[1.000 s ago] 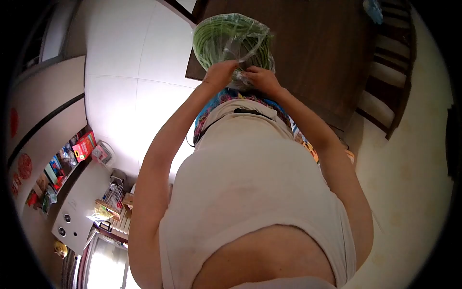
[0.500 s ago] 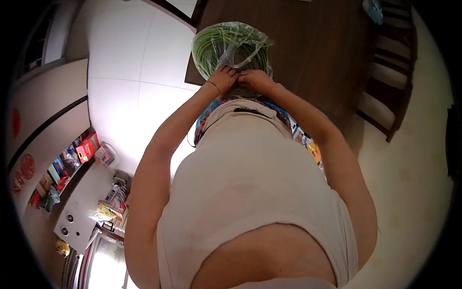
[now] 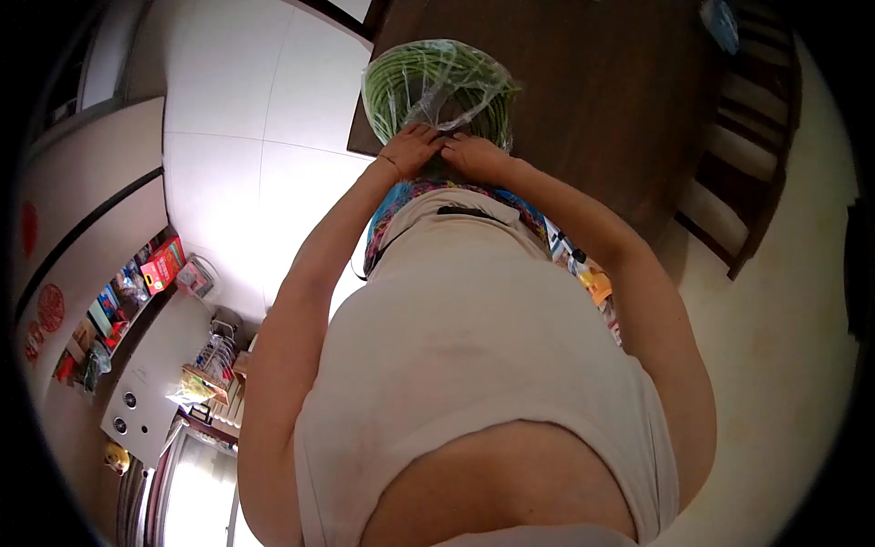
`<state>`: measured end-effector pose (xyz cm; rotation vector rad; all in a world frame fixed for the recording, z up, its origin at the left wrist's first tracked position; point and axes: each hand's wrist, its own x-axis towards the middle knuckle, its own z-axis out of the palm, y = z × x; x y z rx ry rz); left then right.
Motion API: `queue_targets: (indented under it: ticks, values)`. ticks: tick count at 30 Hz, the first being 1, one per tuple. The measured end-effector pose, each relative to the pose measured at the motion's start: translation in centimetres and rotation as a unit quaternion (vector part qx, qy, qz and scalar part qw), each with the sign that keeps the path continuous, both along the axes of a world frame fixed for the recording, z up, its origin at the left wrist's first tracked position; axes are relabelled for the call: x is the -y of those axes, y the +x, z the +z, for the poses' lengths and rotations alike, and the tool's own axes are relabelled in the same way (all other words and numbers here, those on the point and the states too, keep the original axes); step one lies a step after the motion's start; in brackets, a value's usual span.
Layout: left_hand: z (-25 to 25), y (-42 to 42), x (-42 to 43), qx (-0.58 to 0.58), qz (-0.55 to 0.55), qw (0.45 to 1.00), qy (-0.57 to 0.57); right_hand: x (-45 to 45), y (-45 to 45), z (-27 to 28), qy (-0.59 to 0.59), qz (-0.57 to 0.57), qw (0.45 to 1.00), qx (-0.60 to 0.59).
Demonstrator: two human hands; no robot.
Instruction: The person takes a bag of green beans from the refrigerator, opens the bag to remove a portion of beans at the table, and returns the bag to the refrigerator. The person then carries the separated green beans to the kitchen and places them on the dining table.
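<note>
A big coil of long green beans (image 3: 392,82) lies in a clear plastic bag (image 3: 445,77) at the corner of the dark wooden table. At the bag's near edge, my left hand (image 3: 410,149) has its fingers curled on the plastic. Close to it on the right, my right hand (image 3: 478,157) is closed at the same edge, fingertips pointing toward the left hand. A small gap separates the two hands. The fingertips and the plastic between them are partly hidden.
The dark table (image 3: 583,118) reaches away to the right, with a slatted wooden chair (image 3: 738,173) beside it. A bluish plastic bag (image 3: 720,25) sits at the far right. On the left are pale floor tiles (image 3: 219,191) and a shelf with a red box (image 3: 164,263).
Both hands have shifted slightly left along the bag's near edge, and the gap between them looks a bit different. The bag of beans stays nearly in place.
</note>
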<state>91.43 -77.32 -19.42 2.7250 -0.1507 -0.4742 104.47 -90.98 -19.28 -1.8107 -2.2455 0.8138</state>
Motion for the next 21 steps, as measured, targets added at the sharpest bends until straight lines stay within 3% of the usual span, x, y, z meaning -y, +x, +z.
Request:
queue_targets:
  ticks: [3, 6, 9, 11, 13, 15, 20, 21]
  values:
    - [0.9, 0.3, 0.0, -0.021, -0.003, 1.000, 0.000, 0.0, 0.1, 0.9, -0.033, 0.000, 0.999, -0.027]
    - [1.8, 0.9, 0.0, -0.040, -0.024, 0.999, 0.018, 1.1, 0.5, 2.4, -0.055, -0.151, 0.976, -0.148]
    - [2.1, 1.6, -0.3, -0.025, -0.021, 0.999, -0.005, 3.1, 1.5, 2.5, -0.177, -0.233, 0.935, -0.201]
    - [4.1, 2.7, -1.5, -0.067, -0.020, 0.997, -0.015, 2.6, 2.1, 5.1, -0.208, -0.230, 0.943, -0.125]
    - [5.4, 3.4, -2.4, -0.018, 0.031, 0.998, -0.059, 1.2, 3.1, 9.3, -0.217, -0.237, 0.945, -0.064]
    - [7.5, 3.5, -3.3, 0.032, 0.083, 0.993, -0.081, 0.7, 4.1, 12.2, -0.144, -0.279, 0.944, -0.103]
    - [9.8, 4.7, -5.6, 0.006, 0.156, 0.953, -0.259, 1.0, 6.7, 15.6, 0.090, -0.288, 0.941, -0.152]
    - [9.8, 4.7, -5.4, -0.005, 0.180, 0.919, -0.350, 0.8, 6.4, 15.6, 0.131, -0.285, 0.937, -0.154]
